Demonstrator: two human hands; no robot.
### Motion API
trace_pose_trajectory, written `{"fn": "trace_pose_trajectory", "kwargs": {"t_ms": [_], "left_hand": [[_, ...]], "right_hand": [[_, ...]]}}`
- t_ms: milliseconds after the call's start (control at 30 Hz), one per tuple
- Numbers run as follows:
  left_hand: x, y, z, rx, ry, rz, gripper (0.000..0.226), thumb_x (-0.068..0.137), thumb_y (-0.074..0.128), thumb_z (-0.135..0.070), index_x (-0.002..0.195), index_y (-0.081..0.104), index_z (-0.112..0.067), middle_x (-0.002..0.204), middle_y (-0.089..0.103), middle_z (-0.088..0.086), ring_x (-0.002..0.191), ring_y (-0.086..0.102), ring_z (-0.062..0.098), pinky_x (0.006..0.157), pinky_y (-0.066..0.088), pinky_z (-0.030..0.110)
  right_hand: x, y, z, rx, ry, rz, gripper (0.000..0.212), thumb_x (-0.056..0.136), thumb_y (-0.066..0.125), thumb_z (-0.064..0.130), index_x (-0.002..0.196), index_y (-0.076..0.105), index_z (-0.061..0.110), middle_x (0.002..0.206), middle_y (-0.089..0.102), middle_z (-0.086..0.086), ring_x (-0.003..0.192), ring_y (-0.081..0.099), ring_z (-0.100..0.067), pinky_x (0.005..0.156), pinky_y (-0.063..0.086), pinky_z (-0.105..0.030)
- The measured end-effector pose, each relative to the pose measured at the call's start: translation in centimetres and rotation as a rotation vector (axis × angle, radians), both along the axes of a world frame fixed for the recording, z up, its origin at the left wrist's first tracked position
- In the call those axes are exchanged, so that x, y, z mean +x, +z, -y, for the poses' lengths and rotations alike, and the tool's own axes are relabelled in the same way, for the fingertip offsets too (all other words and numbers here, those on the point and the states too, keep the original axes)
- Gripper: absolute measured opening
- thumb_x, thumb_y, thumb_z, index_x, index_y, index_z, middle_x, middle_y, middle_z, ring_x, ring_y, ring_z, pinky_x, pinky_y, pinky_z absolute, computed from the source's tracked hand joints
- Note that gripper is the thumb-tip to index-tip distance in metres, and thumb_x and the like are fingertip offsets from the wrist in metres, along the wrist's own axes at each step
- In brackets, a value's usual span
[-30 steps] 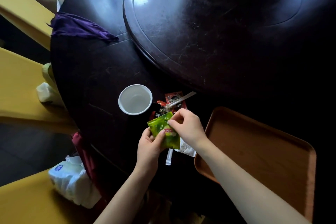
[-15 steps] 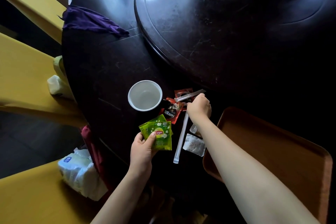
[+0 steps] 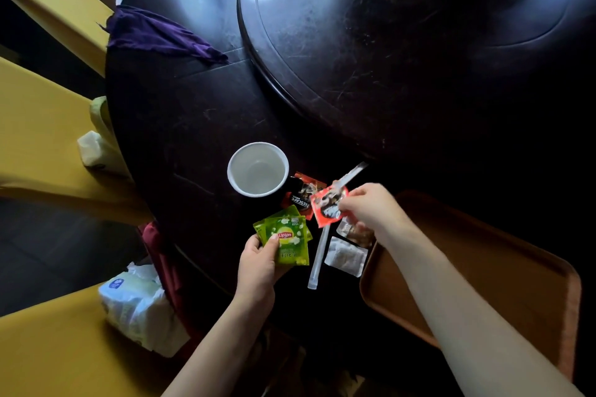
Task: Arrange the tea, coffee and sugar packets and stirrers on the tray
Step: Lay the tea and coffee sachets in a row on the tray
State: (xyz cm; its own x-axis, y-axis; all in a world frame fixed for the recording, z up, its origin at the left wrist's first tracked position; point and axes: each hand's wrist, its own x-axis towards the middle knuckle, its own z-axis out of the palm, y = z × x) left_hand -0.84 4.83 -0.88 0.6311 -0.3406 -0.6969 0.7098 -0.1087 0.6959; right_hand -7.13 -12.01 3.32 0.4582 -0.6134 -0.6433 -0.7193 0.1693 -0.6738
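**Dining room, restaurant or hotel type**

Large round dark wood table [image 3: 180, 126] with a raised turntable [image 3: 387, 42] at its centre. Chairs in yellow fabric covers [image 3: 38, 126] ring the edge. Single-serve tea packets [image 3: 287, 240], coffee sachets [image 3: 329, 206], wrapped stirrers [image 3: 317, 255], a white disposable cup [image 3: 258, 169] and a brown serving tray [image 3: 516, 271] suggest catering service.

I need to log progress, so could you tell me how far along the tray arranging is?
Nothing is on the tray yet. The left hand holds green Lipton tea packets; the right hand pinches a red coffee packet. Left on the table: a Nescafe packet, two stirrers, and white packets.
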Motion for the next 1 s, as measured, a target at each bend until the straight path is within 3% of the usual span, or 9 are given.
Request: {"fn": "trace_pose_trajectory", "kwargs": {"t_ms": [100, 167, 233, 333, 433, 600, 833, 933, 1000], "left_hand": [[-0.5, 0.5, 0.2, -0.069, -0.027, -0.07, 0.011, 0.093, 0.046, -0.014, 0.097, 0.056, -0.011, 0.087, 0.068, 0.008, 0.06, 0.07, 0.009, 0.05, 0.055, 0.025], [-0.7, 0.7, 0.1, -0.135, -0.063, -0.09, 0.016, 0.091, 0.05, -0.018, 0.102, 0.057, -0.009, 0.091, 0.071, 0.01, 0.07, 0.072, 0.015, 0.055, 0.056, 0.028], [-0.7, 0.8, -0.3, -0.14, -0.088, -0.046, 0.019, 0.087, 0.057, -0.014, 0.105, 0.057, -0.008, 0.091, 0.073, 0.008, 0.077, 0.072, 0.019, 0.06, 0.057, 0.029], [-0.5, 0.5, -0.8, -0.1, -0.066, 0.007, 0.023, 0.083, 0.059, -0.004, 0.106, 0.056, -0.008, 0.093, 0.071, 0.009, 0.075, 0.072, 0.018, 0.063, 0.058, 0.029], [-0.2, 0.4, -1.5, -0.07, -0.038, 0.002, 0.022, 0.084, 0.058, -0.004, 0.105, 0.056, -0.01, 0.098, 0.069, 0.01, 0.073, 0.072, 0.016, 0.06, 0.058, 0.027], [0.1, 0.4, -2.6, -0.069, -0.036, 0.006, 0.026, 0.083, 0.059, -0.004, 0.108, 0.055, -0.007, 0.099, 0.069, 0.012, 0.075, 0.073, 0.018, 0.058, 0.057, 0.028], [0.3, 0.4, -2.9, -0.066, -0.044, 0.014, 0.026, 0.083, 0.059, -0.003, 0.108, 0.055, -0.007, 0.1, 0.069, 0.012, 0.075, 0.072, 0.018, 0.058, 0.058, 0.028], [0.3, 0.4, -2.6, -0.067, -0.054, 0.014, 0.025, 0.083, 0.059, -0.003, 0.107, 0.055, -0.008, 0.101, 0.068, 0.013, 0.075, 0.072, 0.019, 0.059, 0.059, 0.03], [0.2, 0.3, -2.3, -0.063, -0.07, 0.014, 0.024, 0.082, 0.06, -0.003, 0.105, 0.056, -0.01, 0.102, 0.068, 0.013, 0.078, 0.072, 0.02, 0.065, 0.06, 0.033]], "right_hand": [[-0.7, 0.4, -3.3, 0.037, 0.137, -0.03, 0.005, 0.075, 0.059, 0.005, 0.07, 0.058, 0.007, 0.065, 0.057, -0.009, 0.05, 0.051, -0.013, 0.044, 0.04, -0.025], [-0.9, -0.4, -4.9, -0.05, 0.223, -0.092, 0.011, 0.074, 0.063, 0.015, 0.068, 0.054, 0.015, 0.071, 0.059, -0.004, 0.066, 0.058, -0.018, 0.061, 0.05, -0.035], [-1.1, -0.6, -5.6, -0.146, 0.314, -0.128, 0.014, 0.074, 0.064, 0.026, 0.072, 0.053, 0.019, 0.08, 0.06, -0.001, 0.082, 0.06, -0.021, 0.073, 0.048, -0.037], [-0.5, -0.5, -4.4, -0.189, 0.316, -0.035, 0.019, 0.078, 0.062, 0.034, 0.083, 0.058, 0.016, 0.089, 0.063, -0.002, 0.086, 0.059, -0.02, 0.074, 0.047, -0.034], [1.9, -1.6, -1.5, -0.503, 0.261, 0.014, 0.019, 0.083, 0.057, 0.028, 0.093, 0.062, 0.012, 0.099, 0.062, -0.007, 0.098, 0.056, -0.025, 0.082, 0.048, -0.038], [6.4, -4.8, 0.5, -0.644, 0.514, -0.171, 0.04, 0.084, 0.062, 0.029, 0.115, 0.051, 0.008, 0.119, 0.054, -0.014, 0.116, 0.044, -0.031, 0.097, 0.041, -0.044], [7.1, -6.2, 0.8, -0.516, 0.393, -0.238, 0.024, 0.08, 0.06, 0.016, 0.103, 0.056, 0.01, 0.11, 0.063, -0.012, 0.11, 0.052, -0.031, 0.096, 0.043, -0.042], [6.8, -6.3, 1.4, -0.512, 0.344, -0.186, 0.009, 0.078, 0.061, 0.014, 0.086, 0.058, 0.015, 0.105, 0.063, -0.011, 0.107, 0.051, -0.03, 0.093, 0.044, -0.041], [6.3, -5.7, 1.9, -0.424, 0.247, -0.087, 0.012, 0.076, 0.06, 0.013, 0.073, 0.051, 0.02, 0.097, 0.063, -0.009, 0.098, 0.056, -0.029, 0.086, 0.049, -0.039]]}}
